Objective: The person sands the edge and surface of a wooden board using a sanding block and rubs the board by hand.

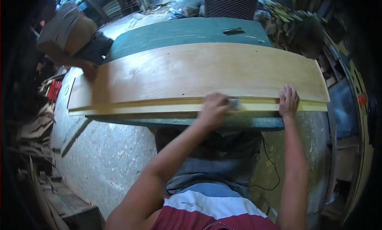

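Left hand closed on a small block at the panel's near edge; right hand laid on the panel to its right.

Left grip: the left hand is closed on a small block, pale and dark, blurred; exact type cannot be told. Block at the pale strip along the near edge of the wood panel, right of centre.

Right grip: the right hand is not closed; fingers extended, laid over the near edge toward the right end. Whether the thumb presses from below cannot be told.

Panel: long, light brown, smooth, lying flat along the green tabletop, a few small dark spots on its face. Both ends reach past the tabletop's near edge. A dark scrap lies on the tabletop beyond the panel, far right.

Surroundings: at the far left, a co-worker leans in, a hand at the panel's left end; contact cannot be confirmed. Far side, a dark slatted panel stands beside clear plastic. Near right, a thin cable curves over the floor.
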Demonstrator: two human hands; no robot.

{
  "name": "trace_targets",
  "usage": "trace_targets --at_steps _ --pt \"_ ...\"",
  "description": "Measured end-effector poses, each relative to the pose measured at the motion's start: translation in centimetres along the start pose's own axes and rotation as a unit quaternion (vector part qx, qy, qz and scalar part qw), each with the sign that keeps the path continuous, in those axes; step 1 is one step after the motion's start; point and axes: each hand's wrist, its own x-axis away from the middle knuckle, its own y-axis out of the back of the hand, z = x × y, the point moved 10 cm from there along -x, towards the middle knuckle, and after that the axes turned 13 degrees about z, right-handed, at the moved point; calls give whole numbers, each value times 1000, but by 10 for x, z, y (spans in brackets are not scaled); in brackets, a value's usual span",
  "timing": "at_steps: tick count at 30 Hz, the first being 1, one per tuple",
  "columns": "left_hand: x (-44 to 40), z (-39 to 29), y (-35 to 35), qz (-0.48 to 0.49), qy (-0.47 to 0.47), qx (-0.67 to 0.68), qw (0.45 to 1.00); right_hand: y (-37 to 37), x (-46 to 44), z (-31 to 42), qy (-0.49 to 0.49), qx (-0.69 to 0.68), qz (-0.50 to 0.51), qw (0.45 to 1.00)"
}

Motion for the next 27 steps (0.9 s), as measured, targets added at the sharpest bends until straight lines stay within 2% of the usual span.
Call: trace_targets --at_steps 1,2,4,5,6,8,11,12,13,16,18,21,22,24,27 --pt "-26 -24 -14 2 -9 -52 999 0 -3 -1 14 -3 -3 1000" --pt "-41 -31 -31 31 28 -76 996 -4 -4 -4 28 -3 3 1000" --pt "-38 -22 -30 42 61 -70 995 -8 3 -9 50 -3 14 999" --pt "-23 -7 -17 30 47 -60 997 -12 1 -10 52 6 25 998" --pt "-6 5 -2 19 30 -48 998 -15 3 -12 50 17 37 998" --pt "48 49 57 -11 45 -106 993 -20 17 -13 25 21 79 996" --pt "128 110 148 1 107 -146 983 -18 60 5 -39 -16 63 997" --pt "147 125 171 -6 120 -152 981 -8 74 26 -26 -51 18 998" --pt "168 146 180 10 155 -169 973 -13 85 38 -21 -17 25 999" --pt "169 138 186 29 180 -156 971 -14 98 65 -27 10 35 999" --pt "150 119 167 32 168 -133 976 -8 99 70 -41 11 33 999" --pt "112 72 123 2 78 -97 992 -5 98 67 -61 25 39 997" --pt "102 55 115 24 67 -105 992 -3 99 65 -63 31 46 996" --pt "111 56 120 46 71 -146 986 0 101 58 -64 37 57 996" --pt "169 106 170 33 90 -220 971 1 101 53 -41 26 55 997"
